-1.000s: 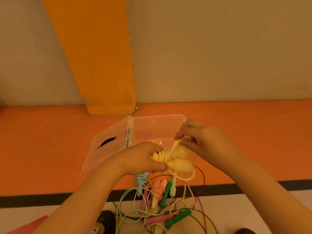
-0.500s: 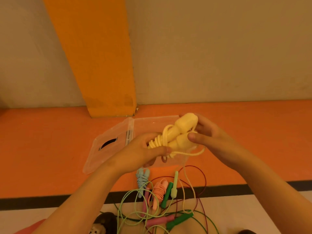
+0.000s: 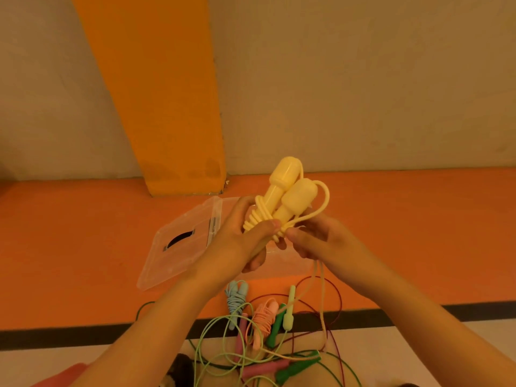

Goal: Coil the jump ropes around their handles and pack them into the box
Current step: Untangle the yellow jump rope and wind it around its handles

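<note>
My left hand [image 3: 240, 236] grips the two pale yellow handles [image 3: 290, 191] of a jump rope, held side by side and pointing up, with several turns of yellow cord around their lower part. My right hand [image 3: 315, 238] pinches the yellow cord [image 3: 321, 208] just right of the handles; a loop arcs up past the handle heads and the loose end hangs down. Behind and below my hands sits the clear plastic box [image 3: 290, 263], with its lid [image 3: 178, 247] lying open to the left.
On the floor near me lie a coiled blue rope [image 3: 236, 298], a coiled pink rope [image 3: 264, 317], and tangled loose ropes with green [image 3: 296, 368], pink and light yellow-green handles [image 3: 289, 317]. An orange pillar [image 3: 167, 107] stands against the wall behind the box.
Both hands have lifted the yellow handles up from over the box and tilted them upright. My right hand has shifted from the handle heads to the cord below them.
</note>
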`<state>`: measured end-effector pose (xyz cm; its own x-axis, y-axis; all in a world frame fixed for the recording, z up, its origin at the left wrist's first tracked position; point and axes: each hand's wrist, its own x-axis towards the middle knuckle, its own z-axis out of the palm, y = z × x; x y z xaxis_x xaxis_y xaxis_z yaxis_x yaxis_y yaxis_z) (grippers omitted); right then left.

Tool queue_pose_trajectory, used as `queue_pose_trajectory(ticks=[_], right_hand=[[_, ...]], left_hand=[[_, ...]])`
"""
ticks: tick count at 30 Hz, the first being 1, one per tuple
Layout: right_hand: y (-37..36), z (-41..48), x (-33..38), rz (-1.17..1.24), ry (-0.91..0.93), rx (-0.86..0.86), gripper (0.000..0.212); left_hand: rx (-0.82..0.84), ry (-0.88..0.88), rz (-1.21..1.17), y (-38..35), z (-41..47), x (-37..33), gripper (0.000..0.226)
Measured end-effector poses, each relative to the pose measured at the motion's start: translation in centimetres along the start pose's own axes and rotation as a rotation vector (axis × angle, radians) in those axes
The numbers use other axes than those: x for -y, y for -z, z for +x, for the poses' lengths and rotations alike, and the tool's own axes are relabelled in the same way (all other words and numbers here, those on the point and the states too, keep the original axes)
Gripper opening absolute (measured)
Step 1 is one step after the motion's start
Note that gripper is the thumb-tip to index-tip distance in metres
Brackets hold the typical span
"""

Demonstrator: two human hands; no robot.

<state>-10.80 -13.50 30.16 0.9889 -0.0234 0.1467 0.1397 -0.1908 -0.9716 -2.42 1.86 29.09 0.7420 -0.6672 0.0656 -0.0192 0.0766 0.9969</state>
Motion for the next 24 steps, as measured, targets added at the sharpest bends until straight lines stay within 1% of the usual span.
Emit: queue_pose_trajectory(ticks=[3, 4, 6, 8, 10, 14, 16, 20, 24], right_hand=[[-0.1, 0.3, 0.0, -0.083, 0.004, -0.005, 0.015], [-0.2, 0.4, 0.0, -0.097, -0.002, -0.018, 0.014], [-0.2, 0.4, 0.0, -0.137, -0.011, -0.059, 0.012], [-0.4, 0.5, 0.0, -0.211, -0.004, -0.110, 0.019], [-0.6, 0.5, 0.0, -0.254, -0.005, -0.152, 0.024], [-0.5, 0.6, -0.2, -0.282, -0.046, -0.181, 0.025], [-0.3, 0.6, -0.4, -0.314, -0.068, -0.179, 0.030], [-0.1, 0.8, -0.6, -0.324, -0.072, -0.208, 0.031], [-0.3, 1.1, -0.5, -0.325, -0.065, -0.260, 0.029]], left_hand=[[-0.029, -0.031, 0.000, -0.1, 0.0, -0.2, 0.040], [-0.034, -0.045, 0.014, -0.1, 0.0, -0.2, 0.036], [-0.042, -0.060, 0.045, -0.3, 0.0, -0.3, 0.019], [-0.064, -0.055, 0.060, -0.3, 0.1, -0.2, 0.010], [-0.075, -0.071, 0.085, -0.4, 0.1, -0.2, 0.006], [-0.087, -0.123, 0.232, -0.4, 0.2, 0.2, 0.011], [-0.112, -0.149, 0.330, -0.5, 0.2, 0.4, 0.016], [-0.149, -0.209, 0.489, -0.8, 0.0, 0.7, 0.039], [-0.209, -0.243, 0.513, -1.0, -0.1, 0.7, 0.042]])
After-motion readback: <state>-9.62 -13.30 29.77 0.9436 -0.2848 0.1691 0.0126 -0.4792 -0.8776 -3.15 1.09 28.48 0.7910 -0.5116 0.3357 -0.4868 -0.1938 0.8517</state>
